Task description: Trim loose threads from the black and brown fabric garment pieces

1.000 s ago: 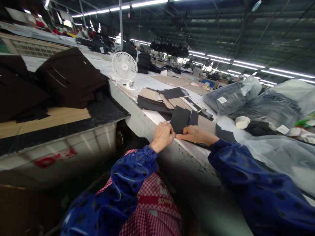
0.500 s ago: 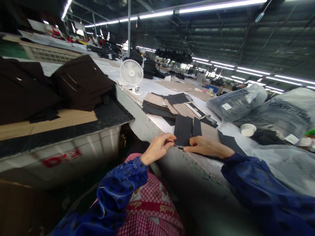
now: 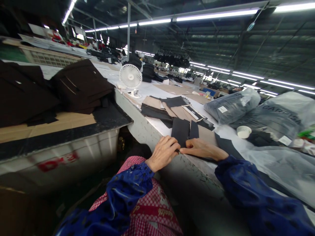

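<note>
A dark fabric piece [image 3: 180, 128] lies at the near edge of the white-topped table, its close end between my two hands. My left hand [image 3: 164, 153] is closed on that end, fingers curled over it. From the other side my right hand [image 3: 203, 148] pinches the same edge, thumb and forefinger close to the left fingertips. What exactly lies under the fingertips is hidden. Beside the right hand is a narrow dark strip [image 3: 194, 130] and a beige piece [image 3: 207, 135]. Behind them spreads a loose pile of dark and beige cut pieces [image 3: 169, 109].
A small white fan [image 3: 130, 77] stands on the table's left side. Plastic-wrapped bundles [image 3: 231, 106] and a white bowl-like container [image 3: 243, 131] lie to the right. At left, brown fabric stacks [image 3: 81, 87] rest on a board over a pale bin [image 3: 81, 157].
My left hand has moved right along the fabric's near edge, its fingers now curled over and meeting the right hand's fingertips. The right hand stays on the edge. The view has shifted slightly.
</note>
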Available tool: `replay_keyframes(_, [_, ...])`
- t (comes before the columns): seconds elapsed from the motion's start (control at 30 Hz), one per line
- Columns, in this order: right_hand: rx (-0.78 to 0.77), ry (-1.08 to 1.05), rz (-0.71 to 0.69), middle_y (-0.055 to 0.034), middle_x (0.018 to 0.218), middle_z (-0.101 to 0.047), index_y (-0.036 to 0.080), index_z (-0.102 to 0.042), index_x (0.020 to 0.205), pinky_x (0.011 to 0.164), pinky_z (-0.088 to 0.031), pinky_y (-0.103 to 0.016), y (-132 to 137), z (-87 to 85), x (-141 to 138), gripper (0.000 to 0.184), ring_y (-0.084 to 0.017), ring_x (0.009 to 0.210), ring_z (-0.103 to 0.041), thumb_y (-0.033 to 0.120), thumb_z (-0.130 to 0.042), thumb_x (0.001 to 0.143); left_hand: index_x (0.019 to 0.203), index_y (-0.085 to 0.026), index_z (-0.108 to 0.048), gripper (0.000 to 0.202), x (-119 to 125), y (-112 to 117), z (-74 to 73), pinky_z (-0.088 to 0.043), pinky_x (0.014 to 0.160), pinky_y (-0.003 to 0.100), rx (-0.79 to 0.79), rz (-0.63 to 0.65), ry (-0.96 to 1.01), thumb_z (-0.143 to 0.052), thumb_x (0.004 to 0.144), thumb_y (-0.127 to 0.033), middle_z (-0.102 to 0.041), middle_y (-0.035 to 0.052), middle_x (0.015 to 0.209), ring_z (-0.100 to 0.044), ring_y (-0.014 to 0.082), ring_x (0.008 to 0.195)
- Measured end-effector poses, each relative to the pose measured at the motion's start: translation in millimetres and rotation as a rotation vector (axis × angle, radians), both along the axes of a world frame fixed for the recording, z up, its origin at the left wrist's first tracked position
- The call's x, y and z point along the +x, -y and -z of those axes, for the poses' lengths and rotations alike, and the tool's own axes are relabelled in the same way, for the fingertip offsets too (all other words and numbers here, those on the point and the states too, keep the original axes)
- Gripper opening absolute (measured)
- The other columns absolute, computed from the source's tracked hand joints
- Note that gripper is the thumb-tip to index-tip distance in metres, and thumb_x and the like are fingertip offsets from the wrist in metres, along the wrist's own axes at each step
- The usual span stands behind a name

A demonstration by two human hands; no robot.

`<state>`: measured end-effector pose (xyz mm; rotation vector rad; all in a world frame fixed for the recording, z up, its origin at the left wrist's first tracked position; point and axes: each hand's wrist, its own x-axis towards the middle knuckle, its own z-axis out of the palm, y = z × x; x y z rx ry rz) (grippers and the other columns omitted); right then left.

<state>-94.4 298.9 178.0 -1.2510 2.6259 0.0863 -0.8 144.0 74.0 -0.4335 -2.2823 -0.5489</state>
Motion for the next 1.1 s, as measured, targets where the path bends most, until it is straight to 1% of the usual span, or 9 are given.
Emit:
replay_keyframes(0.17, [-0.09, 0.211, 0.06, -0.0023, 0.065, -0.054, 0.018, -0.05, 0.068, 0.049, -0.036, -0.026, -10, -14.8, 0, 0.054, -0.014, 0.058, -0.05, 0.07, -0.045, 0.082, 0.094, -0.019, -0.065, 0.029, -1, 5, -16.1, -0.037, 0.083, 0.034, -0.043, 0.046, -0.057, -0.036, 0.098, -0.023, -0.067, 0.0051, 0.095, -0.053, 0.0196, 0.091])
replay_keyframes(0.3, [-0.331, 0.368, 0.106, -0.0065, 0.079, -0.061, 0.017, -0.057, 0.08, 0.057, -0.046, -0.026, -22, -44.0, 5, 0.054, -0.016, 0.068, -0.057, 0.068, -0.042, 0.084, 0.084, -0.019, -0.065, 0.025, -3, 15, -47.3, -0.038, 0.081, 0.033, 0.069, 0.045, -0.068, -0.045, 0.096, -0.028, -0.067, 0.0041, 0.086, -0.054, 0.0188, 0.086])
replay_keyframes(0.4, [-0.504, 0.113, 0.072, -0.0073, 0.083, -0.063, 0.017, -0.06, 0.092, 0.057, -0.045, -0.026, -25, -64.2, 18, 0.048, -0.017, 0.07, -0.058, 0.063, -0.049, 0.084, 0.077, -0.019, -0.063, 0.02, -4, 21, -77.3, -0.039, 0.077, 0.031, 0.191, 0.033, -0.059, -0.052, 0.093, -0.026, -0.065, 0.0022, 0.081, -0.055, 0.0178, 0.083])
replay_keyframes(0.5, [-0.433, -0.18, -0.073, -0.0083, 0.094, -0.067, 0.02, -0.062, 0.103, 0.065, -0.045, -0.029, -24, -71.4, 30, 0.041, -0.021, 0.078, -0.06, 0.053, -0.061, 0.079, 0.072, -0.017, -0.062, 0.018, -3, 22, -105.0, -0.041, 0.076, 0.031, 0.301, 0.028, -0.075, -0.057, 0.089, -0.021, -0.064, 0.0017, 0.077, -0.057, 0.0177, 0.08])
replay_keyframes(0.67, [-0.372, -0.487, 0.024, -0.0057, 0.066, -0.061, 0.02, -0.06, 0.078, 0.057, -0.036, -0.03, -30, -79.9, 30, 0.025, -0.019, 0.061, -0.055, 0.04, -0.049, 0.087, 0.09, -0.018, -0.068, 0.024, 4, 29, -132.7, -0.044, 0.09, 0.031, 0.652, 0.182, -0.138, -0.049, 0.093, -0.033, -0.071, 0.0044, 0.096, -0.062, 0.0186, 0.097])
replay_keyframes(0.73, [-0.49, -0.449, 0.069, -0.0022, 0.056, -0.052, 0.02, -0.054, 0.068, 0.053, -0.033, -0.029, -38, -87.8, 29, 0.033, -0.016, 0.054, -0.048, 0.047, -0.049, 0.087, 0.118, -0.02, -0.06, 0.033, 8, 36, -130.4, -0.04, 0.101, 0.034, 0.823, 0.252, -0.187, -0.047, 0.094, -0.039, -0.065, 0.0079, 0.122, -0.056, 0.0204, 0.117])
replay_keyframes(0.83, [-0.713, -0.254, 0.1, -0.0004, 0.058, -0.052, 0.019, -0.054, 0.069, 0.05, -0.033, -0.027, -49, -99.5, 32, 0.04, -0.015, 0.054, -0.048, 0.056, -0.049, 0.085, 0.142, -0.023, -0.034, 0.065, 7, 43, -105.7, -0.034, 0.109, 0.039, 1.105, 0.252, -0.185, -0.058, 0.087, -0.045, -0.046, 0.0137, 0.144, -0.042, 0.0232, 0.133])
replay_keyframes(1.0, [-0.944, 0.021, 0.197, -0.0014, 0.064, -0.06, 0.018, -0.059, 0.077, 0.047, -0.039, -0.026, -52, -110.7, 47, 0.044, -0.017, 0.056, -0.054, 0.062, -0.059, 0.076, 0.145, -0.021, -0.025, 0.087, -6, 37, -43.7, -0.033, 0.112, 0.039, 1.427, 0.157, 0.063, -0.072, 0.076, -0.044, -0.034, 0.0189, 0.15, -0.034, 0.0258, 0.139])
replay_keyframes(1.1, [-0.998, 0.042, 0.199, -0.004, 0.066, -0.065, 0.021, -0.063, 0.087, 0.043, -0.043, -0.03, -49, -114.3, 57, 0.044, -0.021, 0.054, -0.059, 0.063, -0.057, 0.077, 0.142, -0.023, -0.033, 0.088, -3, 26, -32.4, -0.033, 0.112, 0.04, 1.496, 0.255, 0.126, -0.078, 0.069, -0.043, -0.041, 0.0159, 0.147, -0.037, 0.026, 0.137])
